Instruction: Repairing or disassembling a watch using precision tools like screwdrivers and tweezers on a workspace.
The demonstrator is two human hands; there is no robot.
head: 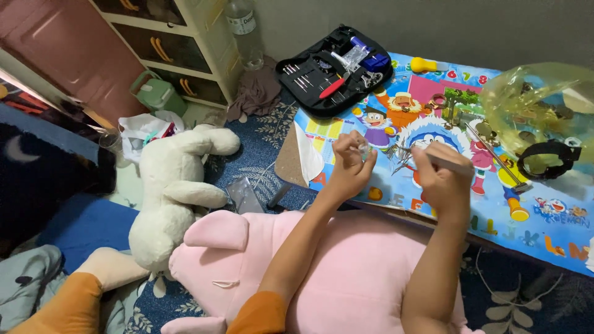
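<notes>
Nearest, a pink plush cushion (346, 272) under both forearms. Above it, left hand (348, 166) pinched shut on a small clear part (362, 148); right hand (440, 179) closed around a slim metal tool (433, 158), tip near the part. Below, colourful cartoon tabletop (544, 222). Farthest, open black tool case (334, 68).

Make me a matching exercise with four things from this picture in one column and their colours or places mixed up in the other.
Things:
1. tool case
2. plush rabbit
3. plastic bag
4. left hand

Colours or places:
A. yellow, see-through
B. black, lying open
C. pinching a small clear piece
D. white, on the floor

Pairs: 1-B, 2-D, 3-A, 4-C
</notes>
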